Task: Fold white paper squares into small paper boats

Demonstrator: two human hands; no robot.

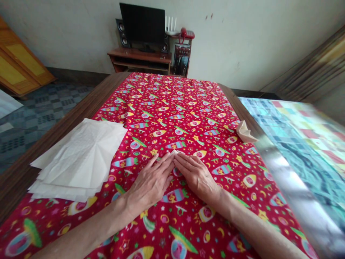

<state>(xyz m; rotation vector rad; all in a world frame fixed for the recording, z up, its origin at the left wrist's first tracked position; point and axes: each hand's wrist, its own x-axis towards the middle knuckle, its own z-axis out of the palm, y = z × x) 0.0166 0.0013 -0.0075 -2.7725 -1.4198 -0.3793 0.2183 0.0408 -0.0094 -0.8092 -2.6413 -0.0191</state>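
The left hand (pixel 151 181) and right hand (pixel 198 176) meet over small white paper (pixel 175 152) on the red cloth (pixel 172 108), fingers extended (any pinch is hidden; I cannot tell). Even, gentle pressure should keep edges aligned.

Fingers (pixel 161 165) of both hands press folded paper (pixel 174 153)

Creased white paper sheets (pixel 88 158): no legible writing
Red cloth with printed rockets and stars (pixel 185 126): no readable lettering
Black flat-screen monitor (pixel 142 27): no readable brand
Red corded telephone (pixel 187 34): no readable numbers
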